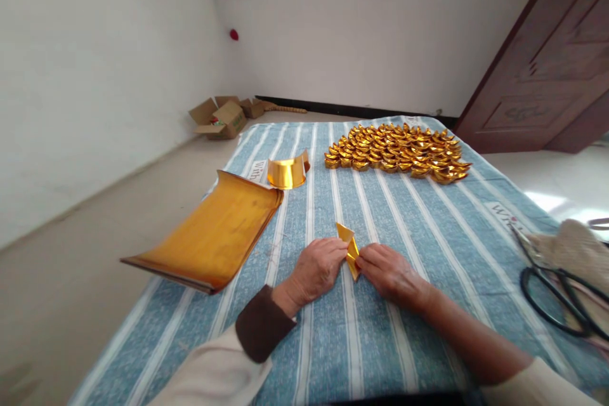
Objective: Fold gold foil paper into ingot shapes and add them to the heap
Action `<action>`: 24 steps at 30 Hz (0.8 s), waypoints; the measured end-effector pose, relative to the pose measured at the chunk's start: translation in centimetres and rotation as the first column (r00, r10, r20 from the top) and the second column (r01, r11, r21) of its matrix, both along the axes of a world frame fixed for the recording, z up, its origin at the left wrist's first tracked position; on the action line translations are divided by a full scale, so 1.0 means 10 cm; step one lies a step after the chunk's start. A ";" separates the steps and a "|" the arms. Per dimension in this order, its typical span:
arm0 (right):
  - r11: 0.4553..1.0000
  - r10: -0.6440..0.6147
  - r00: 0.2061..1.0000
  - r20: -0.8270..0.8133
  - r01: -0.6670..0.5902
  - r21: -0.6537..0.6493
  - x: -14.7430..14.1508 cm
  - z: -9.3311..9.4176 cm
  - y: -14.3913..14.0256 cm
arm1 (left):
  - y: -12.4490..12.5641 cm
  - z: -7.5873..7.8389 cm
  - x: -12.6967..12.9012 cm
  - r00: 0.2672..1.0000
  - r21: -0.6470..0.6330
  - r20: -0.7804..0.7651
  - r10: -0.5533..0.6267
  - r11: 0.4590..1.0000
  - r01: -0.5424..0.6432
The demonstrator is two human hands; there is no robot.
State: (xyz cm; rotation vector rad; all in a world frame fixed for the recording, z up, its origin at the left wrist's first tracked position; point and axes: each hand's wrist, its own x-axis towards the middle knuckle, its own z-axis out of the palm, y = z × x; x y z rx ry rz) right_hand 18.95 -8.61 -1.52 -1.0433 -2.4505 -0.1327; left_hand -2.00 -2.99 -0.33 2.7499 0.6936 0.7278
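A: The fingers of the left hand [316,266] and of the right hand [387,273] are closed in a pinch on a small folded piece of shiny gold foil paper [349,246], one hand on each side. It stands half upright on the blue-and-white striped cloth [380,342], near the front edge and about the middle.

B: What could spoil it?

A: I'd judge the foil slippery and thin; an uneven squeeze could crease it off-line or tear a corner.

B: And around it?

A: To the far left, a curled stack of gold foil sheets [214,235] overhangs the cloth's edge and could slide off if nudged. A bent gold strip [288,172] lies just beyond it. The heap of finished gold paper ingots [397,151] sits far back, well apart. Black-handled scissors [552,285] lie at right.
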 end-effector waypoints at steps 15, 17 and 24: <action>0.985 0.170 0.981 0.089 -0.167 -0.038 0.15 0.15 0.11 | -0.06 0.06 -0.01 0.998 -0.091 -0.062 0.007 0.996 -0.012; 0.988 0.150 0.988 0.046 -0.148 -0.041 0.15 0.12 0.12 | -0.06 0.06 0.00 0.998 -0.095 -0.059 0.006 0.995 -0.012; 0.993 0.101 0.995 -0.014 -0.101 -0.060 0.15 0.07 0.14 | -0.06 0.05 0.01 1.000 -0.086 -0.019 0.021 0.996 -0.023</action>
